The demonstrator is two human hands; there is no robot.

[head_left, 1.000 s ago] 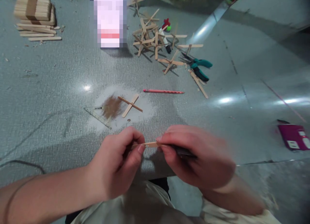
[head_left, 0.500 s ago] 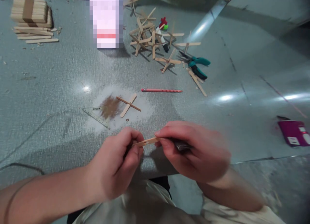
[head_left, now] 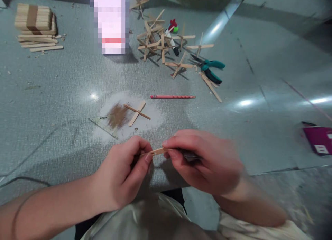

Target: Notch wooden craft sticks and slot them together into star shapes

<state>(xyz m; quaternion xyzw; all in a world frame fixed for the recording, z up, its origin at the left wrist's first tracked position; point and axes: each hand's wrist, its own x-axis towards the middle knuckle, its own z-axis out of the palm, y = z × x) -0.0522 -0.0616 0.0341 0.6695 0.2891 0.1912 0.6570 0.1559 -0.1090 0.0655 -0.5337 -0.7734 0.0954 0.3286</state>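
Note:
A wooden craft stick spans the gap between my hands near the table's front edge, with a small notch or hole in its middle. My left hand pinches its left end between thumb and forefinger. At its other end, the fingers of my right hand are closed. A dark, shiny object lies within my right palm, mostly hidden, so I cannot tell its kind. Beyond my hands, two crossed craft sticks rest on the table beside a clear set square and a pink pencil.
Several crossed-stick pieces stand at the back, near teal-handled pliers and a white glue tube or marker. Bundled craft sticks lie at the far left. A purple packet is at the right edge.
My left thumb has straightened and slid forward along the stick, close to its notch. Both hands have shifted slightly left, still holding the stick. The view has turned a little.

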